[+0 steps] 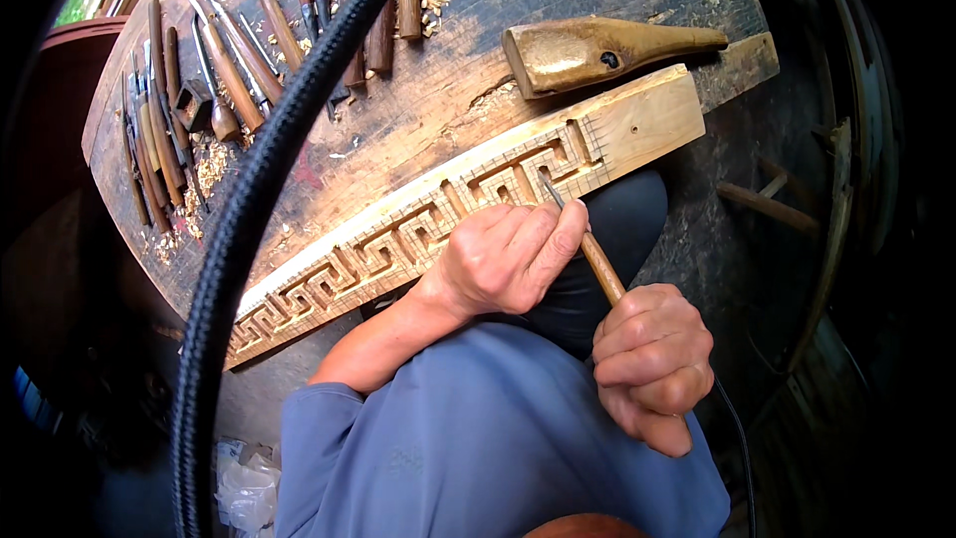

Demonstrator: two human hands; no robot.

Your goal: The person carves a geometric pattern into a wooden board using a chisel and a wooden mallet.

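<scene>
workbench [423,125] brightly lit; outer edges bowed, fading to black.

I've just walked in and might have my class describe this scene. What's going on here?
A person is working at a patterned wooden board with a slim carving tool. The right hand grips its wooden handle, while the left hand holds it nearer the blade, whose tip is at the carved pattern. Angular grooves run along much of the board; its right end is plain. A wooden mallet lies beyond it on the table.
</scene>
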